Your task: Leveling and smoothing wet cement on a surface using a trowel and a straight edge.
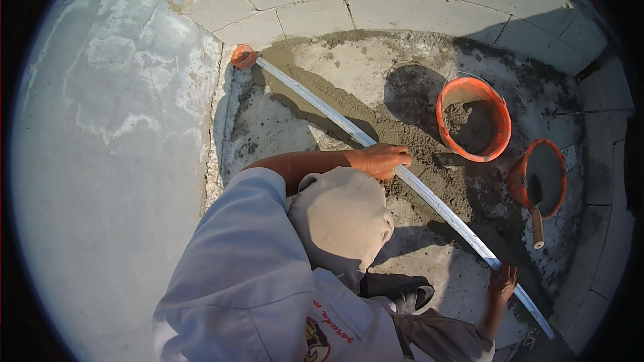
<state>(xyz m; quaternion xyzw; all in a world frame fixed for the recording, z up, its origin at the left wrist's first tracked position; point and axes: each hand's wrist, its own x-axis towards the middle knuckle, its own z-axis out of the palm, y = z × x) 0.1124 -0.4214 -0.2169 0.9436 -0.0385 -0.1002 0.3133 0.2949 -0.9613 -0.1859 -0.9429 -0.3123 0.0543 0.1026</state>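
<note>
A long silvery metal straightedge [439, 204] runs diagonally from far left to near right, over a strip of wet grey mortar [422, 151]. My left hand [384, 161] is closed round its middle, the forearm reaching past my bent knee. Toward the near right end, my right hand [503, 280] grips the same bar, its fingers bent over the edge and slightly blurred. At the far left end, the bar meets a small orange container [243, 57]; whether they touch is unclear.
An orange bucket [500, 141] with mortar stands right of the strip. Beside it, another orange bucket [515, 181] holds grey liquid and a wooden-handled trowel [537, 228]. Pale block walls [389, 12] enclose the far and right sides. A smooth grey surface [114, 181] lies left.
</note>
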